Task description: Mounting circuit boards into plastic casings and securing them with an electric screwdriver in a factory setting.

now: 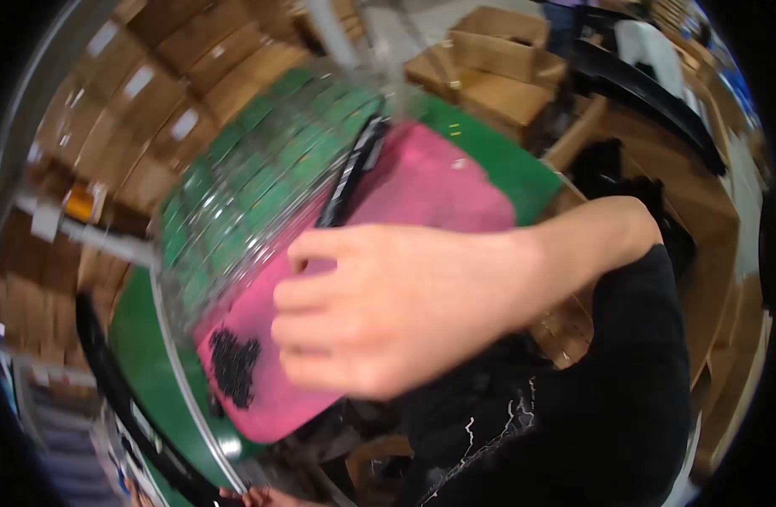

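Note:
My right hand (379, 308) reaches in from the right above a pink mat (295, 406), slightly blurred. Its fingers are curled in toward the palm; whatever they may hold is hidden beneath. Just beyond the knuckles a glossy black elongated part (352, 173) lies along the mat's far edge. To the left of the hand is a small heap of tiny black pieces (233, 363). At the lower edge, only the fingers of my left hand (257, 497) show, closed at the near end of a long curved black strip (138, 414).
A clear plastic compartment tray (236, 190) covers much of the green tabletop (134, 334). Stacked cardboard boxes (117, 93) stand behind on the left. More open cartons (498, 68) are at the back. On the right, a large box (700, 228) has another curved black strip (650, 97) above it.

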{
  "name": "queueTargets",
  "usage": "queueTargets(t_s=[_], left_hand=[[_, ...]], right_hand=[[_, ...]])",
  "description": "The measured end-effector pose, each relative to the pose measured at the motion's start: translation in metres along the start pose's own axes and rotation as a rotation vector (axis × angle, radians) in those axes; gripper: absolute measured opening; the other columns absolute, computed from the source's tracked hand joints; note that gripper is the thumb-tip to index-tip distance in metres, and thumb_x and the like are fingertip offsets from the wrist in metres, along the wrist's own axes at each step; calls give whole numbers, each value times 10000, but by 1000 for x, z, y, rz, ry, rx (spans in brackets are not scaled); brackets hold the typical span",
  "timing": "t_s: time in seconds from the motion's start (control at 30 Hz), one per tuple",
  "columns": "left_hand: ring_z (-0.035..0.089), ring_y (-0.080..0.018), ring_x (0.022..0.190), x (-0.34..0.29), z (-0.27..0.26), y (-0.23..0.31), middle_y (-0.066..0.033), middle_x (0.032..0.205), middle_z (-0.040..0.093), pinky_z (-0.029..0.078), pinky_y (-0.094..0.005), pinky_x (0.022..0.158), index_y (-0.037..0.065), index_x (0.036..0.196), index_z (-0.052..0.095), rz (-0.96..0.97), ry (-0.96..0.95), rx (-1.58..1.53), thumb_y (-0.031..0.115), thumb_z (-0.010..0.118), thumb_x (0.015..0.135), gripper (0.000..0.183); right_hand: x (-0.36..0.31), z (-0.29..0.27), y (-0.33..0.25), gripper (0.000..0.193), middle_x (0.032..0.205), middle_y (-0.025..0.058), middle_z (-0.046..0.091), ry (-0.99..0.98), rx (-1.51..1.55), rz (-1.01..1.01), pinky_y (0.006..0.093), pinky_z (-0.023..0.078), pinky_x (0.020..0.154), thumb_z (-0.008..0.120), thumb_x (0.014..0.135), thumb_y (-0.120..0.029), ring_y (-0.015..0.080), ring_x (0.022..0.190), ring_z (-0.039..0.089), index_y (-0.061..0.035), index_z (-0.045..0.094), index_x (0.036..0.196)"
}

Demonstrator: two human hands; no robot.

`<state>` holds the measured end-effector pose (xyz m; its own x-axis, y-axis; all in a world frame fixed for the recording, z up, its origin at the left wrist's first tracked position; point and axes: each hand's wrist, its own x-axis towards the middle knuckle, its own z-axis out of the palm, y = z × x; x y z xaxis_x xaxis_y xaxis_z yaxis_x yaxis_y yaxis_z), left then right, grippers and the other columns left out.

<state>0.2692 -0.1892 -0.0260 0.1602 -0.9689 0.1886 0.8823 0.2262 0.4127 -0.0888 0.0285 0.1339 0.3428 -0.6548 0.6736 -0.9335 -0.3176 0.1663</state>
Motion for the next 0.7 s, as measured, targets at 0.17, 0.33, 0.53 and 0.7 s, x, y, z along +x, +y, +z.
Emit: queueTargets(t_s=[0.17, 0.33, 0.53, 0.7], left_hand=[[598, -167, 619, 86, -78, 48, -108, 1009, 665, 452, -282, 396, 129, 989, 596, 36, 15, 107, 455, 576, 823, 366], [579, -197, 622, 137, -91, 35, -110, 1073, 648, 473, -324, 435, 122, 1099, 580, 20, -10, 112, 463, 607, 827, 437], [522, -216, 588, 131, -68, -8, -129, 977, 635, 456, -334, 483, 61, 1135, 599, 131, -128, 521, 374, 552, 869, 414], [531, -230, 687, 79, 3, -32, -83, 787, 550, 463, -341, 670, 17, 1171, 628, -337, -411, 542, 310, 497, 936, 398]], right_hand=[[-92, -26, 63, 164, 830, 55, 622, -87, -301, 270, 376, 481, 788, 613, 732, -144, 228, 869, 617, -76, 619, 881], [-223, -114, 109, 330, 954, 123, 660, -81, -809, 621, 428, 500, 820, 605, 718, -78, 309, 938, 629, -46, 614, 1046], [-421, -215, 84, 581, 1263, 130, 532, -497, -1292, 1581, 461, 419, 1002, 569, 744, -14, 291, 1226, 493, -73, 461, 1312], [-451, -222, 76, 334, 1050, 80, 561, -596, -1432, 1444, 434, 426, 944, 615, 809, -113, 244, 1059, 558, -99, 529, 1131]])
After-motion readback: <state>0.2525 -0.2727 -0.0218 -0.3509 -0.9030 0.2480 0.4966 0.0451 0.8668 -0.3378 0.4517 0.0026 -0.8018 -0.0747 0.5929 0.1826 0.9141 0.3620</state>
